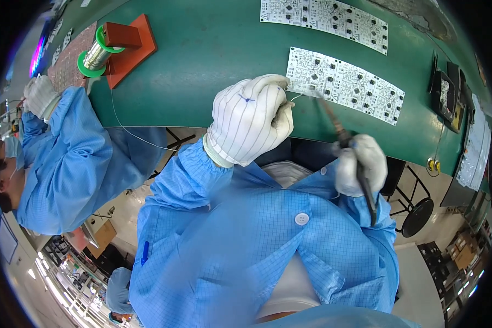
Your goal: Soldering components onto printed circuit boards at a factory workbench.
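My left hand [251, 120], in a white striped glove, pinches solder wire [297, 97]. A short end of it sticks out toward the near-left edge of the white circuit board panel [344, 82]. In my gloved right hand [373, 161], slightly blurred, is a soldering iron [333, 121]. Its tip is over the panel's near edge, by the wire end; blur hides whether they touch. A second white panel [325, 22] lies farther back. From a green-ended solder spool [97, 56] on a red-brown stand [142, 49], wire runs down toward my left sleeve.
The green tabletop [213, 33] curves toward me. At its right end stands a black iron holder [445, 93] with pale bits inside. On my left sits a co-worker in a blue smock, a gloved hand [41, 97] at the table. A round black stool [419, 217] stands lower right.
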The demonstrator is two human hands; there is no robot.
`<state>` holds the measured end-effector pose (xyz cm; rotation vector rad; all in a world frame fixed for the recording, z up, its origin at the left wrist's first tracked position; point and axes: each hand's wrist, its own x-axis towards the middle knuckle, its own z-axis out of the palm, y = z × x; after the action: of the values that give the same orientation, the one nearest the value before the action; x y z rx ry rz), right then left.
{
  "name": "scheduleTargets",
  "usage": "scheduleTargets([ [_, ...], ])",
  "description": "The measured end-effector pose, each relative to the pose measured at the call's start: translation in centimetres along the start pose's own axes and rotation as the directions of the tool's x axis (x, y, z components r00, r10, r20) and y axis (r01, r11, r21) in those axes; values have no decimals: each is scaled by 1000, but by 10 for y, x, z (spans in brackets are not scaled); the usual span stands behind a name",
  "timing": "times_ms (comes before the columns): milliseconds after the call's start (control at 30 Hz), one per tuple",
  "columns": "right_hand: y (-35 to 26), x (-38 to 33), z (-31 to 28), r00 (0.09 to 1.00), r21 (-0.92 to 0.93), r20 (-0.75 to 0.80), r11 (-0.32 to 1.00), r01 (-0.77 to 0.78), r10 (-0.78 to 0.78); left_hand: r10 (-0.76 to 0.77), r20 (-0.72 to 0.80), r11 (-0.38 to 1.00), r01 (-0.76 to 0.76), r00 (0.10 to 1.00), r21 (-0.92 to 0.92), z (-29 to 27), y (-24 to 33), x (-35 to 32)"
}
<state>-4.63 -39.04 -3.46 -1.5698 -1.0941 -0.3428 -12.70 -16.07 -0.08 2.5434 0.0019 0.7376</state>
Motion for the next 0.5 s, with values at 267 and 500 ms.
scheduleTargets([
  [267,56,43,-100,841,-394,-538,865,-311,57,-131,-87,991,131,988,-1,4,5,2],
  [500,52,54,-91,771,-317,-481,737,-598,418,-196,-96,975,184,976,-122,1,-15,-3],
])
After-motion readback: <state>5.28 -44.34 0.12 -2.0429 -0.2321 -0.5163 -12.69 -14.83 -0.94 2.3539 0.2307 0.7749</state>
